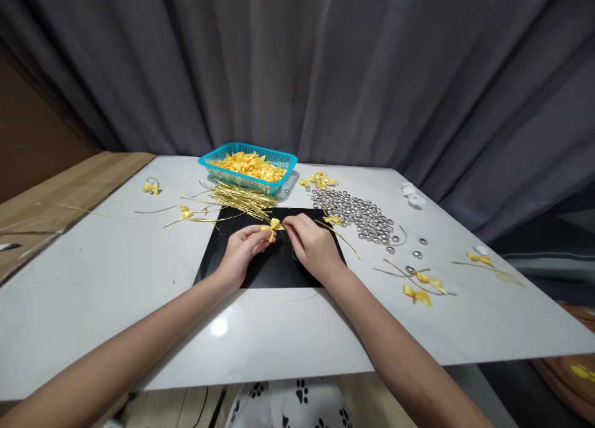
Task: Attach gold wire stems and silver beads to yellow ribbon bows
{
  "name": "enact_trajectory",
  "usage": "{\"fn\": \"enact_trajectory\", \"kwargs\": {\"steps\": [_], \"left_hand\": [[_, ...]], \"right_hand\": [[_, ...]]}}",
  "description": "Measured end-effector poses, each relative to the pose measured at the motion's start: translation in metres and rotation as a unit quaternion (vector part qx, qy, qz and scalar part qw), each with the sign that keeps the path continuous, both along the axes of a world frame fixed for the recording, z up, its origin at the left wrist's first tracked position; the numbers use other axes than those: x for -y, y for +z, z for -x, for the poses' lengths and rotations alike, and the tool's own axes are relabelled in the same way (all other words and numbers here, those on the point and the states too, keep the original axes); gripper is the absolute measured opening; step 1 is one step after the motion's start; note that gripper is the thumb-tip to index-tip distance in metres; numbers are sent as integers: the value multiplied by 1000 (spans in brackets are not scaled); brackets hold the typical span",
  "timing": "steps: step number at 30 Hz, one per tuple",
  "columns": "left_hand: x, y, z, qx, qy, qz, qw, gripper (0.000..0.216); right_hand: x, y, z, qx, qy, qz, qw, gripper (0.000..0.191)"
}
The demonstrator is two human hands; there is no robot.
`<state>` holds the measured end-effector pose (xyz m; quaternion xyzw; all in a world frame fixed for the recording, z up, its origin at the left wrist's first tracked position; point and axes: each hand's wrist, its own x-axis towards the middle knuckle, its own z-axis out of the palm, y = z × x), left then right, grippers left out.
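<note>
Both hands meet over a black mat (279,264) in the middle of the white table (116,279). My left hand (242,248) pinches a small yellow ribbon bow (272,227) by its left side. My right hand (309,239) is closed at the bow's right side, its fingertips pressed together on the bow or on a thin gold wire; I cannot tell which. A bundle of gold wire ties (239,199) lies just beyond the mat.
A teal basket (283,163) of yellow ribbon pieces stands at the back. Silver beads (357,212) spread to the right, with several finished bows (418,293) on the right and one bow (150,187) far left. Grey curtain behind; cardboard (56,192) at left.
</note>
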<state>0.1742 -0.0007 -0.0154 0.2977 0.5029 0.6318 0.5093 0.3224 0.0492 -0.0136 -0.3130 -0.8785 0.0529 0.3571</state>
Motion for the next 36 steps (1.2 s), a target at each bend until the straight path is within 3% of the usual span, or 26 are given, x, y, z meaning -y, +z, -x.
{"fn": "enact_trajectory", "kwargs": {"steps": [8, 36], "left_hand": [[1, 2, -2, -3, 20, 15, 1000, 24], [0, -1, 0, -2, 16, 23, 1000, 22]], "right_hand": [[1, -2, 1, 64, -2, -4, 998, 23], [3, -5, 3, 56, 9, 18, 998, 22]]}}
